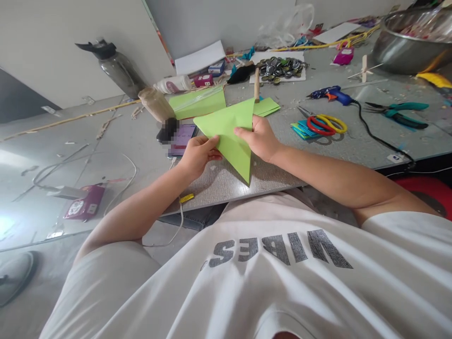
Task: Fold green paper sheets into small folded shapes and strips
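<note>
A triangle of folded light-green paper (235, 153) is held up over the table's front edge, one corner pointing down toward me. My left hand (199, 155) pinches its lower left edge, thumb on the near face and fingers behind. On the opposite side, my right hand (263, 139) grips the right edge with its thumb pressed on the front. Behind the triangle lie a larger green sheet (201, 102) and a smaller folded green piece (267, 107). A phone (183, 136) with a lit screen rests just beyond my left hand.
To the right are scissors (323, 125) with red and yellow handles, a blue glue gun (334, 95) and teal pliers (399, 113). Bottle caps (282, 68) are heaped at the back. A metal bowl (406, 42) stands far right, a dark water bottle (120, 70) at the left.
</note>
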The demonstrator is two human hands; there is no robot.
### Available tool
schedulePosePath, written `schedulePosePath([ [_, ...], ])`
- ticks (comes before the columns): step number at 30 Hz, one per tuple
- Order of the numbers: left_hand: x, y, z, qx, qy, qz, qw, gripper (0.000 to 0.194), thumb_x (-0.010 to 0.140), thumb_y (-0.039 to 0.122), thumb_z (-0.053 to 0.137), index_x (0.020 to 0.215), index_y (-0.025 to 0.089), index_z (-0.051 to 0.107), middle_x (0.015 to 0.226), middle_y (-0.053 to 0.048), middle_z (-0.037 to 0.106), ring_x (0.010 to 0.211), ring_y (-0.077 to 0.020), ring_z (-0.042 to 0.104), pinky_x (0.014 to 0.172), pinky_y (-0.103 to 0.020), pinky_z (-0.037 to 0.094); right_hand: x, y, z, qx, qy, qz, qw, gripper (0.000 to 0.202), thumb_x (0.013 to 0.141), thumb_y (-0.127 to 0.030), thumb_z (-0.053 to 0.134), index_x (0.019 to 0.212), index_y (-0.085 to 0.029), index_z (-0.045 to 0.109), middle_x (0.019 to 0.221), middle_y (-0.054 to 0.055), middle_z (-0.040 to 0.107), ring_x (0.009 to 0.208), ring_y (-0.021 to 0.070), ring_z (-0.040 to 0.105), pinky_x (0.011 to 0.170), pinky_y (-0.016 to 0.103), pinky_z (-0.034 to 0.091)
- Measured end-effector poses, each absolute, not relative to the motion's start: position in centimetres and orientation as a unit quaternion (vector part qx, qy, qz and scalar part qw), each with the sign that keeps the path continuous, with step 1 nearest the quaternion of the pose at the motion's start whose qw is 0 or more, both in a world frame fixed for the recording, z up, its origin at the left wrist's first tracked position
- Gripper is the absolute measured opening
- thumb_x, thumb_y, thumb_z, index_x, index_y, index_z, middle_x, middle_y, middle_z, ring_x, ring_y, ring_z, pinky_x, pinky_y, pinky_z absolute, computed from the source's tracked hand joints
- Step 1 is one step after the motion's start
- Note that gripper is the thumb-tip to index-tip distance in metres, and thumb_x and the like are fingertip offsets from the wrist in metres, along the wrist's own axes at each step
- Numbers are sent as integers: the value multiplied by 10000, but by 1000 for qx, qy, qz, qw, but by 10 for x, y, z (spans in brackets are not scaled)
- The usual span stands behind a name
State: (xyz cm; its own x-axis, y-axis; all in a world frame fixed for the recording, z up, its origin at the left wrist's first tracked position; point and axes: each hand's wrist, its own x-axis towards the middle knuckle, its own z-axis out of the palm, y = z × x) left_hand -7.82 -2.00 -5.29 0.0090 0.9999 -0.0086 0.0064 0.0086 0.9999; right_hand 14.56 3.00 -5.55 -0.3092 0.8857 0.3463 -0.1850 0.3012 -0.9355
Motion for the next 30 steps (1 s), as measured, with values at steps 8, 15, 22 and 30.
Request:
schedulePosePath([
  [8, -96, -3, -60, 517, 526, 538, 408, 451, 819, 523, 1135, 934, 220, 821, 864, -62, 858, 753, -221, 837, 664, -332, 753, 150, 49, -61, -329, -604, 537, 488, 503, 1031, -616, 955, 786, -286, 667, 799, 31, 732, 762, 233, 742, 628, 357, 657],
  [15, -93, -6, -61, 505, 528, 525, 436, 670, 705, 345, 1142, 1239, 258, 746, 836, -14, 862, 800, -294, 899, 682, -367, 751, 152, 58, -67, -344, -611, 504, 505, 617, 1144, -656, 900, 733, -281, 633, 732, 20, 684, 696, 198, 719, 565, 303, 595],
  [22, -89, -11, -63, 532, 513, 504, 446, 767, 682, 268, 1094, 1357, 268, 729, 747, 45, 810, 732, -291, 885, 680, -380, 749, 151, 62, -70, -342, -590, 502, 531, 627, 1083, -708, 966, 793, -290, 599, 744, -19, 658, 699, 173, 709, 548, 264, 582],
  [30, -95, -8, -62, 531, 500, 505, 462, 949, 730, 278, 1153, 1556, 234, 688, 937, -55, 882, 947, -394, 954, 819, -497, 803, 151, 47, -68, -328, -629, 571, 413, 486, 976, -625, 1063, 928, -242, 768, 793, 20, 793, 679, 216, 781, 567, 323, 638],
])
